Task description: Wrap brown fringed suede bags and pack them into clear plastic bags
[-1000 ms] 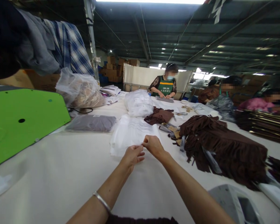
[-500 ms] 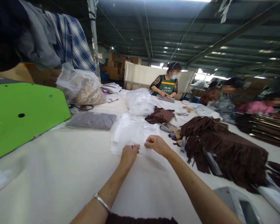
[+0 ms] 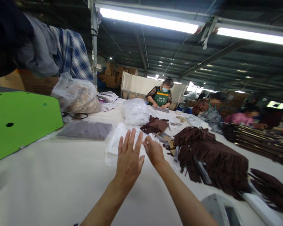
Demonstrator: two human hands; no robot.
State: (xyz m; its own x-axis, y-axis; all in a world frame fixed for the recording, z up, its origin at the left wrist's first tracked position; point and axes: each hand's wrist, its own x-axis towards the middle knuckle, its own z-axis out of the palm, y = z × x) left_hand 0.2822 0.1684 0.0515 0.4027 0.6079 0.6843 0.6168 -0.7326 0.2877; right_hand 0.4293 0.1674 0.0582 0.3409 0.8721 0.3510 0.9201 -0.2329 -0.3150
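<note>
My left hand (image 3: 128,160) hangs spread flat, my right hand (image 3: 153,151) curled, its grip unclear, over the poly bag stack (image 3: 112,146) at frame centre: probably light, limp, slippery, so I'd pinch an edge

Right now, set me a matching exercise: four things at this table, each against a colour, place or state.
1. left hand
2. packet
3. fringed cloth
4. panel

A. green, far left
B. brown, on the right
C. open, fingers spread
D. grey, left of the white bags

Pairs: 1-C, 2-D, 3-B, 4-A.
</note>
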